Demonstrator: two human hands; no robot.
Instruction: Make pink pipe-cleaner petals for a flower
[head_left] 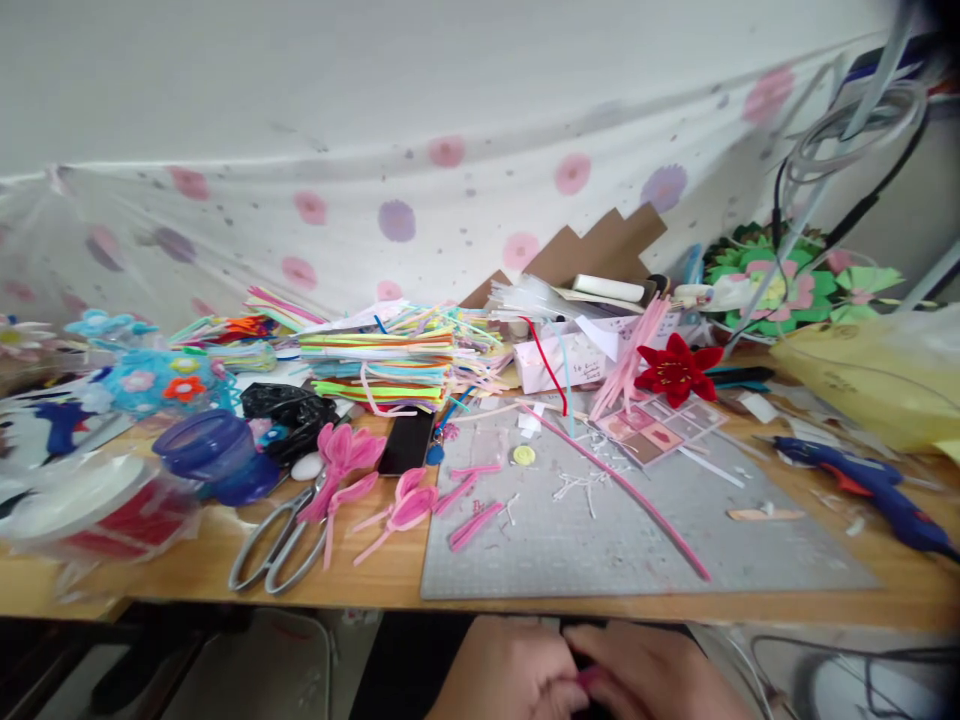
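Below the table's front edge, my left hand point(510, 672) and my right hand point(652, 672) meet with fingers closed. Between them shows a small bit of pink pipe cleaner point(592, 678), mostly hidden by the fingers. On the grey cutting mat point(750, 560) just beyond lie a long pink pipe cleaner point(637, 505), short folded pink pieces point(475, 526) and small white twisted bits point(589, 480). Left of the mat are a bunch of pink petals point(349, 455) and a looser pink petal shape point(411, 500). The petal bunch partly covers metal scissors point(274, 545).
Stacked colourful pipe cleaners point(375, 365) fill the back middle. A blue glue gun point(877, 480) lies at the right, near a red flower point(679, 368) and yellow plastic bag point(862, 370). At left are a white-lidded tub point(97, 510), blue jar point(206, 445) and black phone point(406, 446).
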